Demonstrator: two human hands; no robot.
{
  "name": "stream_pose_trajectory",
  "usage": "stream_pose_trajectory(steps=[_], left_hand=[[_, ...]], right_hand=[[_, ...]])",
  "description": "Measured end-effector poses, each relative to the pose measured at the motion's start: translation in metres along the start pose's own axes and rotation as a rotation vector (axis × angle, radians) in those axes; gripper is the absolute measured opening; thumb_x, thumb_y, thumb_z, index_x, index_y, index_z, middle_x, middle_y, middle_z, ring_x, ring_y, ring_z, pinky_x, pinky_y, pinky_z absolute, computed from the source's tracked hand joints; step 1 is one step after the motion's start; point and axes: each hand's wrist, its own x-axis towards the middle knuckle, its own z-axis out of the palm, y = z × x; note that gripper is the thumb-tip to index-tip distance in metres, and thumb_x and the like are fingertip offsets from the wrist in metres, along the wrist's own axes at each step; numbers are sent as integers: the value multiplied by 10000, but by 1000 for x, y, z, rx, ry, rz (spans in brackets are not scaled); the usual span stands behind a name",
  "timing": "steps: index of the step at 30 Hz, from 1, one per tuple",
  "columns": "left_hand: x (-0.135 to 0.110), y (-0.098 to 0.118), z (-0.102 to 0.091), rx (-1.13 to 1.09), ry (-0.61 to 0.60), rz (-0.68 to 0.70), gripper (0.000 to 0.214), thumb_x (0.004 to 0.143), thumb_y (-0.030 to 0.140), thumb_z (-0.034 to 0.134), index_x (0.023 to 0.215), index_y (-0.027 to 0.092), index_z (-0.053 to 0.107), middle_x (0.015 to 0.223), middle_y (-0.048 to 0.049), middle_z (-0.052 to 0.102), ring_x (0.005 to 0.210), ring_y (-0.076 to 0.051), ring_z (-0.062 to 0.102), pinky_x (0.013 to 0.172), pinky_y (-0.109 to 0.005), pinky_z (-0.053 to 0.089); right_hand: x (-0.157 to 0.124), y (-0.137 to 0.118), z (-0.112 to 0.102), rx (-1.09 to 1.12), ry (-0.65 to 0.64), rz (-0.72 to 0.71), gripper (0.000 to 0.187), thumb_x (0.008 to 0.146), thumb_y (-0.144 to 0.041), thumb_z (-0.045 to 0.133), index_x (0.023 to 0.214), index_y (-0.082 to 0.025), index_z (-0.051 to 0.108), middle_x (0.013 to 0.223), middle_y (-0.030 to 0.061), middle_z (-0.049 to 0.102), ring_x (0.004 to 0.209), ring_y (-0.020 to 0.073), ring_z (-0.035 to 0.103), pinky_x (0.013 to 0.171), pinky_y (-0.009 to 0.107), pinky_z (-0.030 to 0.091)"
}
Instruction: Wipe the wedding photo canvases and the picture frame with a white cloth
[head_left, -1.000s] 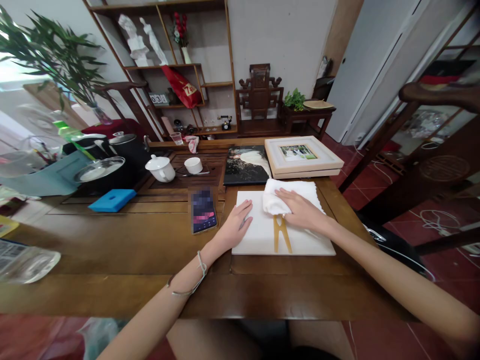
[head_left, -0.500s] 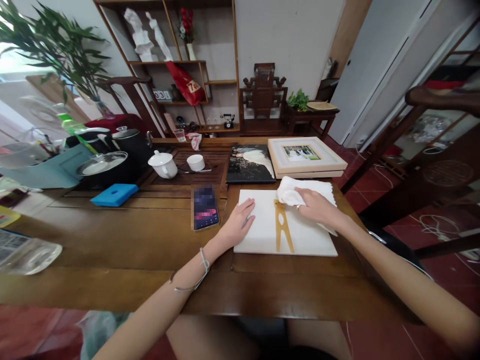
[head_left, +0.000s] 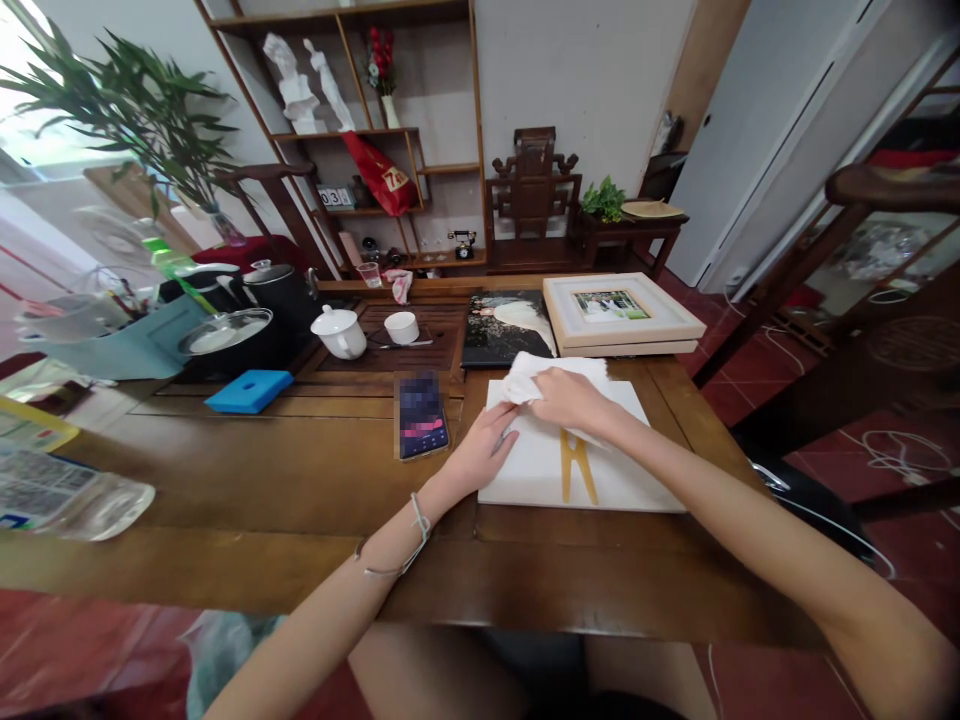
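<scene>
A white flat board (head_left: pixel 622 470), the back of a frame with a tan wooden stand (head_left: pixel 576 467) on it, lies on the wooden table (head_left: pixel 300 480). My right hand (head_left: pixel 571 400) is closed on a white cloth (head_left: pixel 525 375) and presses it on the board's far left part. My left hand (head_left: pixel 480 450) lies flat, fingers stretched out, on the board's left edge. A phone (head_left: pixel 422 428) lies just left of that hand.
Behind the board lie a dark photo print (head_left: pixel 504 330) and a white picture frame (head_left: pixel 622 315). A tea tray holds a white teapot (head_left: pixel 339 332) and cup (head_left: pixel 401 327). Black pots (head_left: pixel 247 320), a blue box (head_left: pixel 249 390) and a plastic bag (head_left: pixel 75 500) sit left.
My right hand has slid the cloth from the board's far right to its far left. My left hand stays on the left edge. The view has shifted slightly.
</scene>
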Motion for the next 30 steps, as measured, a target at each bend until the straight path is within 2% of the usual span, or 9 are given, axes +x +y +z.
stream_pose_trajectory(steps=[4,7,13,16,19,21,25,28,30], left_hand=[[-2,-4,4,9,-39,-46,445,980,283,408,1400,154,472,1512,-163,434,1433,-284,366,1179,-540,284],[-2,-5,5,15,-47,-53,446,986,281,389,1398,135,478,1519,-168,423,1446,-273,345,1187,-529,276],[-2,-7,3,-5,-35,-23,429,991,212,332,1381,166,504,1494,-143,466,1431,-250,377,1186,-516,301],[-3,-11,3,-19,-36,-3,430,978,202,361,1382,185,508,1498,-138,461,1431,-255,377,1192,-518,292],[-4,-12,4,-15,-33,-5,444,971,191,370,1398,165,486,1499,-153,457,1434,-256,371,1192,-521,284],[-4,-12,5,-12,-25,-11,439,976,193,360,1395,158,486,1499,-151,458,1433,-248,374,1192,-511,288],[-1,-12,4,-35,-27,-39,427,982,215,355,1375,154,511,1488,-151,472,1423,-248,392,1190,-507,294],[-1,-15,2,-89,-38,-23,435,957,216,417,1377,165,517,1489,-153,469,1419,-260,397,1186,-506,304],[-1,-16,0,-119,-33,-18,438,953,219,426,1379,178,517,1490,-142,471,1416,-258,403,1187,-499,306]], right_hand=[[-27,43,4,-71,24,66,369,818,-186,440,1073,-81,685,1113,204,697,970,318,664,766,349,478],[-33,53,10,-131,51,36,446,809,-163,456,1211,-70,627,1288,207,619,1186,332,563,952,396,435],[-57,-5,43,-237,68,-99,679,755,-139,534,1394,69,435,1470,306,410,1397,408,320,1133,547,238],[-98,-41,65,-341,126,-244,746,738,-206,591,1381,130,418,1449,358,394,1369,453,354,1138,531,252],[-127,-53,72,-361,168,-339,781,718,-299,628,1368,101,462,1431,348,426,1345,460,390,1113,537,301],[-123,-46,64,-352,145,-320,736,728,-287,611,1357,76,495,1416,329,458,1339,432,414,1110,523,315],[-80,-29,45,-404,90,-129,687,734,-205,587,1346,95,499,1381,333,496,1318,414,449,1096,518,332],[-62,-42,49,-438,103,-51,663,747,-173,581,1311,164,490,1340,380,501,1282,452,476,1085,540,332],[-70,-60,59,-475,136,-81,645,770,-182,564,1301,176,491,1324,383,511,1262,462,494,1101,553,305]])
